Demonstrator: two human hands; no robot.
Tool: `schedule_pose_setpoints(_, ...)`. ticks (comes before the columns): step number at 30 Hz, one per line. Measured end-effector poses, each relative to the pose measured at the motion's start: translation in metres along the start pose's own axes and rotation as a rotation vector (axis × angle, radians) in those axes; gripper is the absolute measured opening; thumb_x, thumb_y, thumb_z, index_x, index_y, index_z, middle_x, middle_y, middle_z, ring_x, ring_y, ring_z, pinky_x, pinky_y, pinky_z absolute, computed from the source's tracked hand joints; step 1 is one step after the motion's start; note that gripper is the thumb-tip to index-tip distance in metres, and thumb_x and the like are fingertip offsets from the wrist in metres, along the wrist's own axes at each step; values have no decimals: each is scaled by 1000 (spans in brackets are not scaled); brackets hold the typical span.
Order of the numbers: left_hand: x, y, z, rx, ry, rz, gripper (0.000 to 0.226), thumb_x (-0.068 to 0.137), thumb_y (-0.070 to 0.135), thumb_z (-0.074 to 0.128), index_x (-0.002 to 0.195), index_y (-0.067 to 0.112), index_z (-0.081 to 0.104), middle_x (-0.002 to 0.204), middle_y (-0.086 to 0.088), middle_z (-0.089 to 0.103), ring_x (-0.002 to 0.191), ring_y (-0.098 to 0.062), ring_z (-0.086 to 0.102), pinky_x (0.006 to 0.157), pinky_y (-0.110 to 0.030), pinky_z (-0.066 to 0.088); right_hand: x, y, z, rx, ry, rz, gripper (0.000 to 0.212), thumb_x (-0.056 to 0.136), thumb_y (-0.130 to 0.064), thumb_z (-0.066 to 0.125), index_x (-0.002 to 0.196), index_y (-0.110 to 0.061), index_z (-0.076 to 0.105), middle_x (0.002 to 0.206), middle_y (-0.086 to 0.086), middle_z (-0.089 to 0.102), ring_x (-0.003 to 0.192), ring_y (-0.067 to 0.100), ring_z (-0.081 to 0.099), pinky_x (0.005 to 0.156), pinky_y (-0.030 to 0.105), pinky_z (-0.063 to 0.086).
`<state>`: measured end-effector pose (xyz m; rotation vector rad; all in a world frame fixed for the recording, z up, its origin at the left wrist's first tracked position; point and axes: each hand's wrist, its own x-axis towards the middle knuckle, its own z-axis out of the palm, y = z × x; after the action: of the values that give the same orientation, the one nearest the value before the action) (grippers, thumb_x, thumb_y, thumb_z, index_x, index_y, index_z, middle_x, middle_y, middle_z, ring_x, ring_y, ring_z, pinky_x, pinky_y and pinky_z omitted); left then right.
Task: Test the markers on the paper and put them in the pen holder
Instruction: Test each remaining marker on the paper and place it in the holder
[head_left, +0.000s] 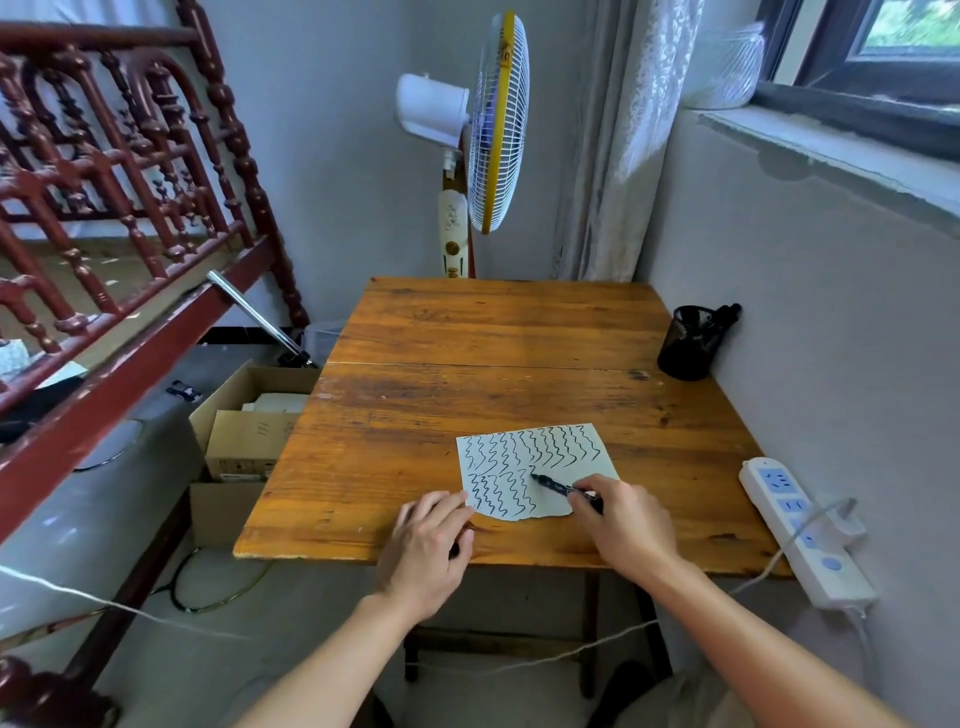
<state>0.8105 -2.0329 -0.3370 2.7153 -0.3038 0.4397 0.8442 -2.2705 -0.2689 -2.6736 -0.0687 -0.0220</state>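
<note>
1. Head view, the only one: a small sheet of paper (535, 457) lies on a wooden table (467, 332). Rows of black wavy lines cover it, and its near edge is torn in a curve.
2. My right hand (626, 519) sits at the paper's near right corner and grips a black marker (558, 487). The marker's tip touches the paper near its middle.
3. My left hand (426, 540) rests at the paper's near left corner, fingers gently curved, fingertips touching the paper's edge. Something small and dark shows under this hand; I cannot tell what it is or whether I hold it.
4. A black mesh pen holder (688, 343) stands well beyond the paper to the right, against the wall. A dark pen (727, 314) leans out of it.
5. A white power strip (800, 525) lies right of the paper. A standing fan (493, 124) rises far beyond it, and a cardboard box (249, 431) sits to its left.
</note>
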Motion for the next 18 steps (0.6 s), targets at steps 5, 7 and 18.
schedule_pose_setpoints(5, 0, 0, 0, 0, 6, -5, 38, 89, 37, 34, 112, 23, 61, 120, 6, 61, 114, -12, 49, 92, -36, 41, -11, 4, -3, -9, 9, -23, 32, 96, -44, 48, 120, -28, 65, 106, -4, 74, 88, 18, 66, 65, 32, 52)
schedule_pose_setpoints(7, 0, 1, -1, 3, 5, -5, 39, 89, 37, 33, 112, 23, 61, 120, 6, 61, 114, -12, 49, 93, -36, 41, -15, 5, -5, -24, 16, -33, 32, 96, -44, 48, 120, -29, 65, 104, -4, 74, 88, 19, 67, 66, 33, 51)
schedule_pose_setpoints(18, -1, 5, -5, 20, 2, -10, 42, 88, 40, 30, 112, 23, 60, 121, 5, 60, 115, -13, 49, 94, -37, 41, -31, 15, -12, -19, 24, -54, 29, 95, -43, 52, 114, -28, 68, 100, -6, 75, 78, 13, 66, 63, 31, 53)
